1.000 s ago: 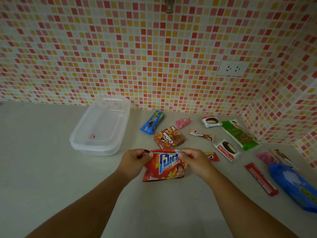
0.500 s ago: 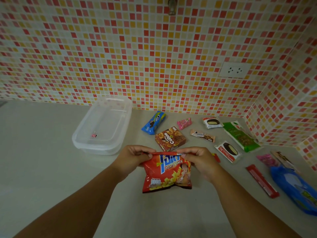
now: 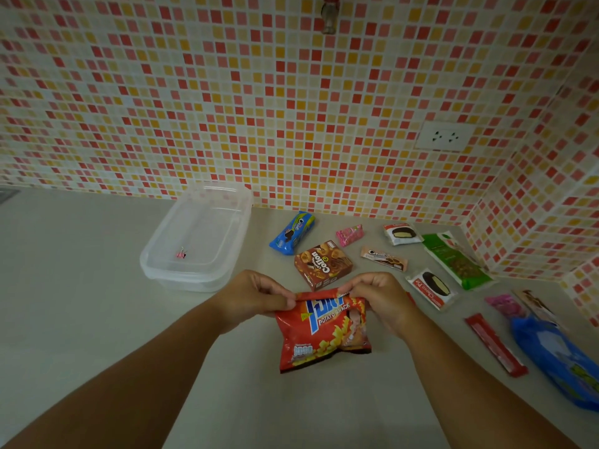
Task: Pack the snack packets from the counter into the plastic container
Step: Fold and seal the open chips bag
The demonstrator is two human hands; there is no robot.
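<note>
A red potato snack bag [image 3: 324, 335] lies in the middle of the counter. My left hand [image 3: 252, 294] and my right hand [image 3: 376, 296] both pinch its folded top edge, one at each corner. The clear plastic container [image 3: 168, 273] stands open to the left, holding only a small pink clip [image 3: 181, 254]. Behind the bag lie a blue Oreo packet [image 3: 293, 233], a brown Collon box [image 3: 322, 265], a small pink packet [image 3: 349, 234] and a small Oreo bar [image 3: 384, 257].
To the right lie two Choco Pie packets [image 3: 402, 234] [image 3: 432, 288], a green packet [image 3: 457, 259], a red stick [image 3: 496, 348], a pink packet [image 3: 505, 304] and a large blue bag [image 3: 560, 361]. Tiled walls close the back and right, with a socket [image 3: 444, 136].
The red bag has come down from a raised, stretched hold to lie flatter on the counter, its front now facing up. Both hands now fold its top edge.
</note>
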